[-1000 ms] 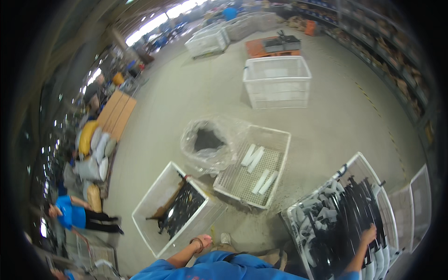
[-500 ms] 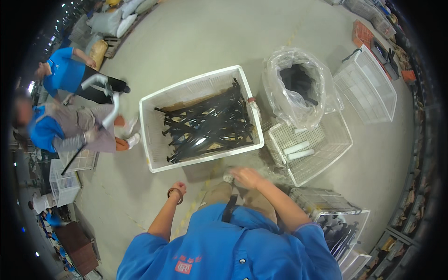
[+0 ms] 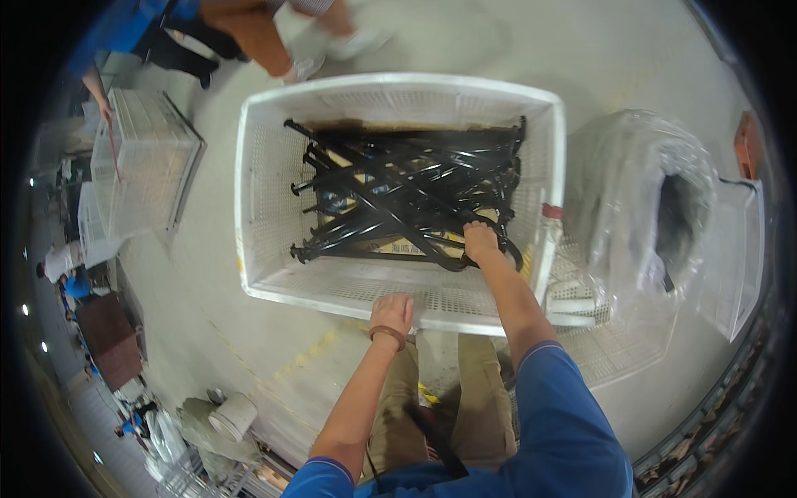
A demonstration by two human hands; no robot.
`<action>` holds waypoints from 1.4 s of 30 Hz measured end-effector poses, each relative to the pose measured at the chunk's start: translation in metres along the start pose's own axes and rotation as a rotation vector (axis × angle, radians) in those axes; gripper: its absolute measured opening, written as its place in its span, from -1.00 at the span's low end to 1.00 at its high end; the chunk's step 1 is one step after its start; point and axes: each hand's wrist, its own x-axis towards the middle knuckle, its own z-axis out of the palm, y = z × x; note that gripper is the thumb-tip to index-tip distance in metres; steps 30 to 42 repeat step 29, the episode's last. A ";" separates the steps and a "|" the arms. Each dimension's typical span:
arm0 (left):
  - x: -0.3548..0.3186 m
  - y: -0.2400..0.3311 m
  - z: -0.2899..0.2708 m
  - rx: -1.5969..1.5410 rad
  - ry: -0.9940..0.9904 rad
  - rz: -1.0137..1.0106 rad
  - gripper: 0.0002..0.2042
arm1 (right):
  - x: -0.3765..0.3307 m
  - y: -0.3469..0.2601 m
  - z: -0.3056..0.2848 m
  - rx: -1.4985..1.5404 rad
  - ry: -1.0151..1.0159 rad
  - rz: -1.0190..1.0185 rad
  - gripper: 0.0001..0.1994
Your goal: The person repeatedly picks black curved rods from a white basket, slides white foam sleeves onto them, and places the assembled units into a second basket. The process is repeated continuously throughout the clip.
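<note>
A large white plastic crate [image 3: 249,158] stands in front of me, holding a crossed pile of black metal tubes [image 3: 390,212], some with curved ends and some with small flanged tips. My right hand [image 3: 480,242] reaches into its right part and closes around a black tube near the looped end; the fingertips are partly hidden. At the near side, my left hand [image 3: 393,314] is on the crate's rim with its fingers together over the edge. A brown bracelet [image 3: 387,334] circles that wrist. Cardboard shows beneath the tubes.
To the right stands a container lined with clear plastic [image 3: 631,199], beside a white basket [image 3: 614,332]. A pale crate [image 3: 714,257] and an orange crate [image 3: 747,145] lie farther right. Co-workers' legs [image 3: 257,41] are beyond the crate at upper left, near stacked white crates [image 3: 149,158].
I have come closer to the crate and lean over it. My right hand has gone down into the tubes, and my left has come onto the near rim. The co-workers have shifted in view.
</note>
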 end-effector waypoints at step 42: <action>-0.025 0.019 -0.086 -0.156 -0.214 -0.325 -0.52 | -0.344 -0.022 -0.200 0.465 0.512 0.033 -0.82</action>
